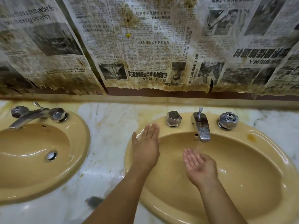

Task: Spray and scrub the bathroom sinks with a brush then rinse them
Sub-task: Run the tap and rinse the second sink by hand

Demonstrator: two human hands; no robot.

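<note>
Two tan oval sinks sit in a marble counter. Over the right sink (252,162), a chrome faucet (201,126) runs a thin stream of water. My right hand (198,165) is cupped, palm up, just below and left of that stream, holding nothing. My left hand (146,143) lies flat with straight fingers on the wet left rim of the right sink, near the left chrome knob (174,118). The left sink (76,156) is dry-looking, with its own faucet (25,118) off. No brush or spray bottle is in view.
A second chrome knob (228,120) stands right of the running faucet. The stained marble counter (106,143) separates the sinks, with a dark smudge (93,202) near its front. Stained, peeling newspaper (145,46) covers the wall behind. A yellow stain (251,136) marks the right sink's rim.
</note>
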